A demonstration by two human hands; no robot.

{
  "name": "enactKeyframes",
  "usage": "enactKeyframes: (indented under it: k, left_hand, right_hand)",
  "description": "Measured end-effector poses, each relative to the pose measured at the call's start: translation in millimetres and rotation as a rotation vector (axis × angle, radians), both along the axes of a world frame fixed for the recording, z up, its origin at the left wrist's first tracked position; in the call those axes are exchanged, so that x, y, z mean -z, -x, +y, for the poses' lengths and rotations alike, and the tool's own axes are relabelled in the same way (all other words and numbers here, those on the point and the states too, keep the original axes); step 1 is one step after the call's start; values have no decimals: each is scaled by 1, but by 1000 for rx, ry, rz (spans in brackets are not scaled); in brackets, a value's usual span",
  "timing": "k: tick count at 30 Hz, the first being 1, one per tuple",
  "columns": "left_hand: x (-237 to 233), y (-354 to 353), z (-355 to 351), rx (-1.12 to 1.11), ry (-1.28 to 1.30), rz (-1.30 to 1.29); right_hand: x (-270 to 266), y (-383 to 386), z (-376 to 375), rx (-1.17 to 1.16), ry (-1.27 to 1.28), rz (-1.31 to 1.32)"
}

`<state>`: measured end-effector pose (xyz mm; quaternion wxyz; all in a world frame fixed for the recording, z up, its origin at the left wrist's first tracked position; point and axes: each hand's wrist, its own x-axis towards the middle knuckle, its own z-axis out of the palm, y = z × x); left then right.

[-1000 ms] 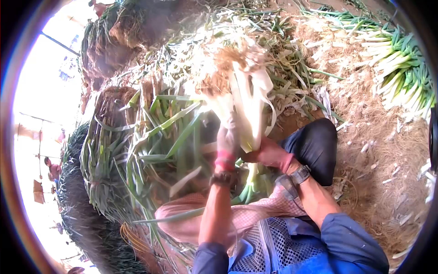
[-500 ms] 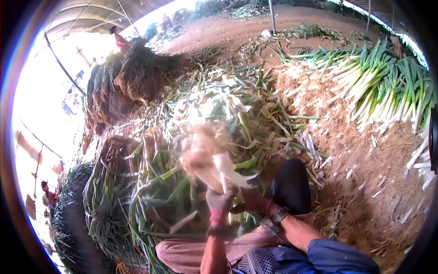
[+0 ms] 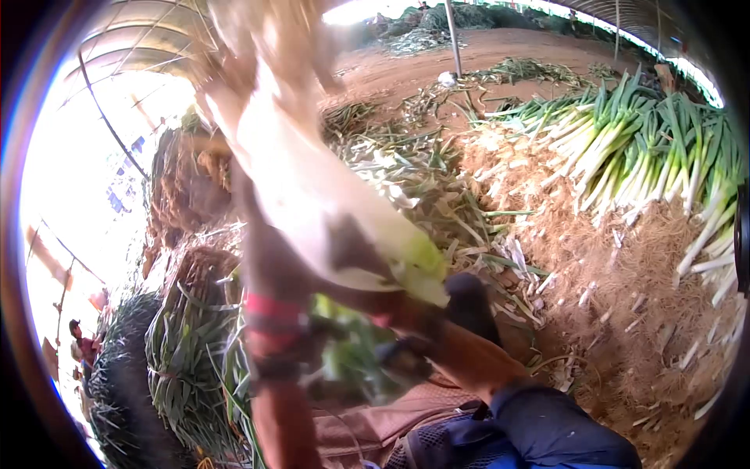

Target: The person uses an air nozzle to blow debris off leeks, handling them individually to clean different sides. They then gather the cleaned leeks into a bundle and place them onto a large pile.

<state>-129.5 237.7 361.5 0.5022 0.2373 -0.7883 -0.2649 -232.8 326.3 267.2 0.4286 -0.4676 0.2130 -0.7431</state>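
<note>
A bundle of green onions (image 3: pixel 312 187) is raised close to the camera, smeared by motion. Its shaggy roots (image 3: pixel 269 39) point up and away, and its pale stalks run down toward my wrists. My left hand (image 3: pixel 273 254), in a greyish glove with a pink band at the wrist, is closed around the stalks from the left. Lower down, my right hand (image 3: pixel 387 305), in a dark glove, is closed at the greener part of the same bundle. The fingers of both hands are blurred and partly hidden. Green leaves (image 3: pixel 351 352) hang beneath my hands.
Trimmed green onions (image 3: pixel 648 148) lie in a row at right, beside loose root trimmings (image 3: pixel 625 297). Peeled leaves (image 3: pixel 398 168) heap up ahead. Untrimmed bundles (image 3: pixel 187 359) stand at left. A metal pole (image 3: pixel 453 39) rises behind. Another person (image 3: pixel 82 344) is at far left.
Both hands have lifted the green onions up and closer to the camera, with the root end swinging up and to the left. The view has shifted slightly.
</note>
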Motion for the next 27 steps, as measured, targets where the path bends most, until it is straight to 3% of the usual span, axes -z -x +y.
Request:
enactKeyframes:
  k: [3, 6, 8, 10, 11, 12, 16, 20, 23, 26, 27]
  left_hand:
    - [-107, -5, 38, -1, 263, -215]
    - [-177, -9, 65, -24, 432, -393]
    - [-197, -20, 57, -39, 464, -437]
    - [-201, -26, 41, -199, 820, -538]
    - [-192, -31, 55, -325, 598, -639]
    - [-189, -40, 60, -322, 562, -659]
    - [-153, -100, 67, -232, 322, -673]
    - [-94, -167, 59, -142, -103, -645]
    - [-21, -211, 44, -75, -448, -569]
    - [84, -257, 29, -61, -771, -364]
    - [117, -266, 27, -53, -684, -363]
  right_hand:
    - [-41, -11, -17, -104, 72, -64]
    - [-67, -28, -29, -194, 127, -113]
    - [-86, -53, -40, -285, 148, -135]
    - [-99, -82, -45, -386, 155, -151]
    - [-101, -95, -44, -433, 147, -162]
    - [-96, -103, -42, -477, 132, -172]
    - [-61, -140, -29, -642, 44, -216]
    - [-10, -163, -10, -778, -73, -264]
    - [29, -167, 8, -851, -167, -297]
    - [58, -161, 21, -885, -237, -328]
    - [64, -159, 22, -885, -256, -338]
